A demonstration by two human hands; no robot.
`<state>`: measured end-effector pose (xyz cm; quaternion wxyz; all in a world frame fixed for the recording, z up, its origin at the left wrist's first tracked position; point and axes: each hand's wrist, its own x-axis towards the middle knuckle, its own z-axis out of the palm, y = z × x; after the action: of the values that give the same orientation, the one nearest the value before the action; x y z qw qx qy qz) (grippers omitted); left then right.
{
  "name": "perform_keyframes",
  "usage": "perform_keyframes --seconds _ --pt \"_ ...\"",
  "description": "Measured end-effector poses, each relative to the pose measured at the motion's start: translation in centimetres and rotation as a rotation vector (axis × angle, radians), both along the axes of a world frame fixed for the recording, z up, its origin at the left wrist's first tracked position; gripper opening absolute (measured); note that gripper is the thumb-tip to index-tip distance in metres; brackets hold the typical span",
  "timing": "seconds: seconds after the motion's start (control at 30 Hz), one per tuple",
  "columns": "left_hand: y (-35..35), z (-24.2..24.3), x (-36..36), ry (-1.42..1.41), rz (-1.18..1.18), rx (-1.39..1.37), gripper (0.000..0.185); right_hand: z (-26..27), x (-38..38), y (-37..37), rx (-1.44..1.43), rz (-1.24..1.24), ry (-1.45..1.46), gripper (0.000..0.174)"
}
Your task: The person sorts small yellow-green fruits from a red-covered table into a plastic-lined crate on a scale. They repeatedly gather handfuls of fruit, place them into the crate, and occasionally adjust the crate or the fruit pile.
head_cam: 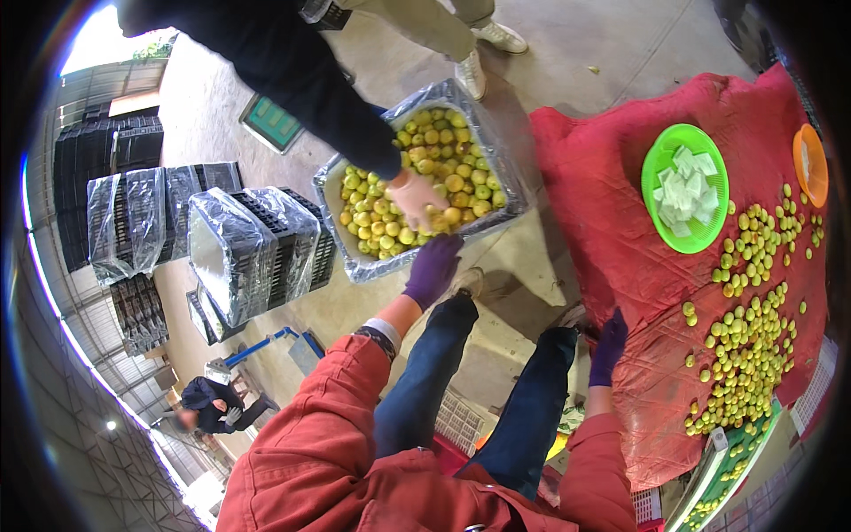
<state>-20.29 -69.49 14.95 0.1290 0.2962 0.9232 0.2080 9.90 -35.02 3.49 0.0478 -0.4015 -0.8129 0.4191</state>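
My left hand (433,271), in a purple glove, is at the near rim of a plastic-lined crate (372,268). Yellow-green, plum-sized round fruit (372,223) fill the crate, some with brownish blush. Another person's hand (415,198), coming from a dark sleeve, reaches into that fruit. Along the edge of a table under a red quilted cover (638,292) is my right hand (608,350), also purple-gloved. Its fingers point away from me and its palm is hidden. Whether either of my hands grips something does not show.
Loose fruit (748,359) lies on the red cover, beside a green basket (685,242) of white packets and an orange basket (823,193). A green conveyor (725,473) carries fruit. Wrapped black crates (266,253) stand left, near a blue-posted scale (262,347) and a seated person (216,404).
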Motion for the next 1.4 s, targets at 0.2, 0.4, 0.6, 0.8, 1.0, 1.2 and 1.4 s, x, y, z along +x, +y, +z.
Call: perform_keyframes --seconds 0.2,0.4,0.6,0.8,1.0,1.2,1.4 --pt "-6.0 -0.2 2.3 -0.124 -0.017 0.013 0.036 3.8 -10.2 -9.9 -0.111 0.202 -0.024 0.036" --pt "-6.5 -3.2 -4.7 0.079 0.052 -0.039 0.045 8.0 -19.2 -14.2 -0.01 0.406 0.196 0.042" --pt "-10.3 -4.7 -13.9 0.145 -0.146 -0.325 0.065 7.1 -33.0 -20.3 0.352 0.917 0.302 0.052" --pt "-17.0 -4.3 -13.1 0.095 -0.099 -0.364 0.06 5.5 -38.7 -20.4 0.419 0.905 0.208 0.058" --pt "-21.2 -4.0 -11.8 0.117 0.08 -0.302 0.061 6.9 -32.9 -18.3 0.285 0.808 0.161 0.056" --pt "-13.9 -3.8 -19.7 0.194 -0.103 -0.191 0.069 7.6 -29.4 -18.4 0.168 0.819 0.127 0.054" --pt "-22.0 -5.9 -15.7 0.086 0.068 -0.379 0.074 8.0 -28.2 -17.4 0.22 0.793 0.059 0.045"
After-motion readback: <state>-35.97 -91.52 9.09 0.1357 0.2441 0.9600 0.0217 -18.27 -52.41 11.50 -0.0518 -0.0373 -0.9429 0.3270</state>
